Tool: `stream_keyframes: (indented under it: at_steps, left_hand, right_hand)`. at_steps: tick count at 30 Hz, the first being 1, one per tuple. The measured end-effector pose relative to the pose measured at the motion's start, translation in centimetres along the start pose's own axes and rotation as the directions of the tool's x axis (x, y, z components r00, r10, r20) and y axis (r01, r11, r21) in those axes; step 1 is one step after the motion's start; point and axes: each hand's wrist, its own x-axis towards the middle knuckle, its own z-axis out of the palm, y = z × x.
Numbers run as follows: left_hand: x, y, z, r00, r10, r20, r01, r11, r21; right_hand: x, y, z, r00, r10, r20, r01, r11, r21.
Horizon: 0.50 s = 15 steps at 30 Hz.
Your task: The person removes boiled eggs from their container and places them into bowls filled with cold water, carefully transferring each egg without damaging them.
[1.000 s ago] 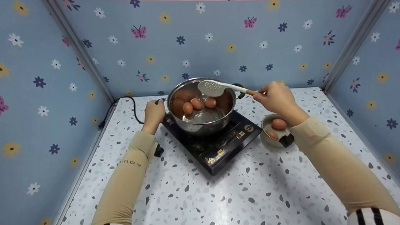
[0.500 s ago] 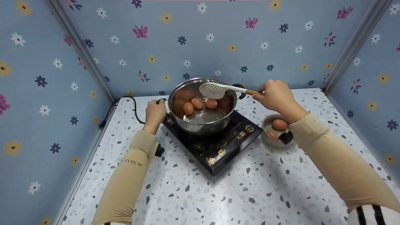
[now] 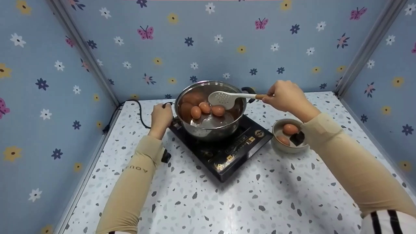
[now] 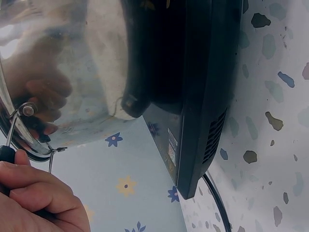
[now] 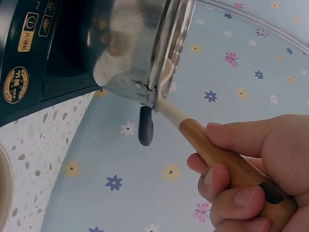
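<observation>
Across worktop (image 3: 260,208), note both forearms (image 3: 351,172) extended fwd. Find L hand (image 3: 162,117) curled round L hdl (image 4: 7,153) of pot (image 3: 209,133). Note R hand (image 3: 285,96) raised right of pot, fingers wrapped round wooden hdl (image 5: 229,165) of slotted spoon (image 3: 242,95), thumb on top. See spoon head (image 3: 222,98) left of R grip, inside pot, just behind rightmost of 3 eggs (image 3: 204,107); contact unclear.

The table (image 3: 195,201) has a white top with many grey speckles; on it rests a black induction cooker (image 3: 234,152), placed cornerwise, between the left hand (image 3: 161,117) and the right hand (image 3: 286,97); a small round bowl (image 3: 286,149) stands at the near side of the right hand; a black cable (image 3: 140,113) lies to the left of the left hand.
</observation>
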Motion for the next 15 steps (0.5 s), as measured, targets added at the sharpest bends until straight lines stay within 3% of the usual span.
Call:
stream_keyframes:
  at_steps: [15]
  left_hand:
    - [0.0, 0.2, 0.1, 1.000, -0.025, -0.011, 0.026, 0.999, 0.031]
  right_hand:
    - [0.7, -1.4, -2.4, 0.985, -0.030, 0.170, 0.031, 1.000, -0.003]
